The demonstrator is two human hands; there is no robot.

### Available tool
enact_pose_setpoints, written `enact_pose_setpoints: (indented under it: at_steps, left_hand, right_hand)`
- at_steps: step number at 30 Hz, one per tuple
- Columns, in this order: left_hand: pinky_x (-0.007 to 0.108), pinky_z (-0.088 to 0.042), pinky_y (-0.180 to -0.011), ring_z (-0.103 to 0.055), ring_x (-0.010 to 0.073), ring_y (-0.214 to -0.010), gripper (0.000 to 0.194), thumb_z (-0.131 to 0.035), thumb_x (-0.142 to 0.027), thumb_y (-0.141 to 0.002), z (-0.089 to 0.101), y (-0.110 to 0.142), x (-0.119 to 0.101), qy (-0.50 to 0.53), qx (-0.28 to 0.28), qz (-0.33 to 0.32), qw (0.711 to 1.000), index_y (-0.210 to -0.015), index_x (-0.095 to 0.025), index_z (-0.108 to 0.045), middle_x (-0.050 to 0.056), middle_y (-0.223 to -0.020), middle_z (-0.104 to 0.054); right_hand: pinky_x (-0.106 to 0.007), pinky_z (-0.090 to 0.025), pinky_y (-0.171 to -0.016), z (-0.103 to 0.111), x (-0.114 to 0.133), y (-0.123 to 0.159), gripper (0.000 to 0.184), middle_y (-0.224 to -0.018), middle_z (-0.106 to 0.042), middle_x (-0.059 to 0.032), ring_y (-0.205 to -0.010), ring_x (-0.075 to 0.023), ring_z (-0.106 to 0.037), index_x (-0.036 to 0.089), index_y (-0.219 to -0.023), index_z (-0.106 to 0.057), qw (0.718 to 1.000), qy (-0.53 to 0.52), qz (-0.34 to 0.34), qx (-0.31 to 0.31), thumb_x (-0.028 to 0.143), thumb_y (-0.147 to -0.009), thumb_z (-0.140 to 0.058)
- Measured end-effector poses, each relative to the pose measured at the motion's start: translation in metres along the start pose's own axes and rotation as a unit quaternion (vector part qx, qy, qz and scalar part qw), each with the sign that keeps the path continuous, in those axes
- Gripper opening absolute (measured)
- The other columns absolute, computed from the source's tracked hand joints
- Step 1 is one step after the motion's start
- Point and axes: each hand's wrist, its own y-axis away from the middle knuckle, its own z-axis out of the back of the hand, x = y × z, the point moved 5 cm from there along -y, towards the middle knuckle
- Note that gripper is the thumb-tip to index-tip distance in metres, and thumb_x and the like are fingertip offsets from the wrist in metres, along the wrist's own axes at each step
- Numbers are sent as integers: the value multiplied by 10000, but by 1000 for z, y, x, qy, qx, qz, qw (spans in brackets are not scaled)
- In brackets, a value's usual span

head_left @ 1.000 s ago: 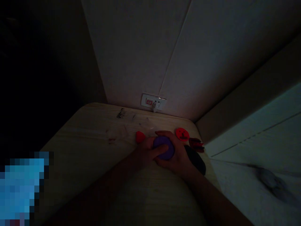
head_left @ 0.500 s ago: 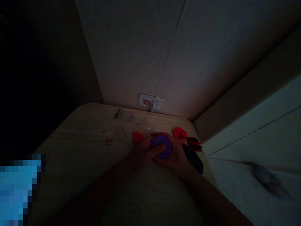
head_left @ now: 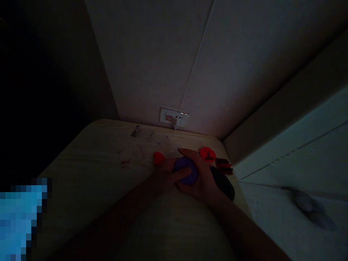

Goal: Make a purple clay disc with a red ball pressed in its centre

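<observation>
Disc (head_left: 190, 166) in hands (head_left: 204, 177); wall socket (head_left: 174, 115) behind table (head_left: 84, 159).

Wooden tabletop (head_left: 89, 148) | red lump (head_left: 158, 158) | red disc (head_left: 208, 154), dark marks | red-and-black strips (head_left: 223, 166) | black oval slab (head_left: 223, 184)

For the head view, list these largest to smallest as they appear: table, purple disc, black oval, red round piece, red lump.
1. Table
2. Purple disc and black oval: too alike to rank; the disc is held, so perhaps nearer the camera.
3. Red round piece
4. Red lump, perhaps partly hidden
</observation>
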Motion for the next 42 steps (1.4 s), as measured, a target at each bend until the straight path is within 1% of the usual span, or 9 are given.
enact_pose_setpoints:
  at_steps: [7, 14, 20, 24, 27, 30, 34, 37, 42]
  left_hand:
    - [299, -511, -713, -625, 178, -738, 292, -827, -414, -710, 2, 1, 0, -2, -15, -1, 1000, -802, -173, -692, 2, -755, -663]
    - [308, -533, -733, -654, 180, -745, 358, -858, -452, -693, 0, 2, -1, 31, -10, 17, 999, -867, -170, -724, 18, -796, -706]
    - [291, -538, -711, -659, 174, -718, 333, -855, -428, -705, 0, 3, -3, 22, -5, 12, 1000, -848, -154, -730, 27, -773, -717]
    - [286, -528, -694, -662, 181, -729, 324, -873, -406, -681, 2, 3, -2, 8, -16, 17, 1000, -820, -154, -724, 27, -765, -712]
    - [289, -529, -738, -666, 177, -764, 303, -863, -375, -696, 1, 1, -3, 9, -13, 10, 1000, -867, -160, -736, 20, -803, -723]
    - [305, -536, -803, -682, 182, -813, 349, -854, -378, -709, 0, -1, -4, 49, -10, -2, 999, -965, -168, -743, 22, -882, -746]
    - [302, -539, -778, -682, 186, -806, 343, -838, -379, -715, -1, -2, -2, 57, -5, 2, 998, -961, -165, -733, 20, -870, -737]
    - [307, -546, -781, -685, 192, -825, 346, -815, -368, -733, -1, 0, 0, 19, -6, 0, 1000, -998, -164, -726, 31, -896, -737]
    - [300, -543, -771, -673, 190, -814, 290, -805, -346, -727, 0, 2, -2, -3, -15, -15, 1000, -937, -165, -722, 22, -854, -718]
  right_hand:
    - [-463, -513, -1083, 0, 0, -1, 718, -1390, -587, -104, -1290, -297, -586, 295, -1368, -556, 1000, -1, 20, 9, 220, -722, -861]
    - [-415, -570, -1009, -2, -4, 2, 843, -1371, -600, -94, -1201, -272, -639, 288, -1422, -503, 990, -104, -94, 33, 242, -684, -910]
    - [-394, -608, -935, -2, -5, 1, 806, -1289, -643, -74, -1142, -259, -669, 290, -1378, -542, 976, -167, -128, 58, 278, -670, -928]
    - [-411, -593, -953, -2, -4, 0, 705, -1255, -668, -68, -1135, -266, -671, 282, -1304, -566, 989, -98, -95, 51, 258, -683, -900]
    - [-413, -593, -901, 1, -5, 1, 678, -1227, -673, -80, -1056, -268, -684, 270, -1285, -556, 995, -35, -88, 3, 258, -688, -877]
    - [-422, -580, -911, 5, -6, 2, 715, -1264, -643, -94, -1085, -280, -668, 274, -1318, -523, 995, -7, -89, -32, 300, -702, -884]
    - [-432, -557, -983, 5, -6, 1, 828, -1337, -600, -96, -1162, -288, -639, 286, -1386, -485, 997, -11, -80, 13, 352, -685, -921]
    - [-406, -568, -955, 4, -7, 0, 768, -1297, -624, -81, -1142, -273, -647, 281, -1357, -517, 995, -28, -82, 45, 309, -695, -906]
    - [-395, -577, -901, 3, -4, 0, 639, -1179, -671, -65, -1055, -258, -678, 269, -1261, -570, 998, -17, -65, 18, 228, -693, -860]
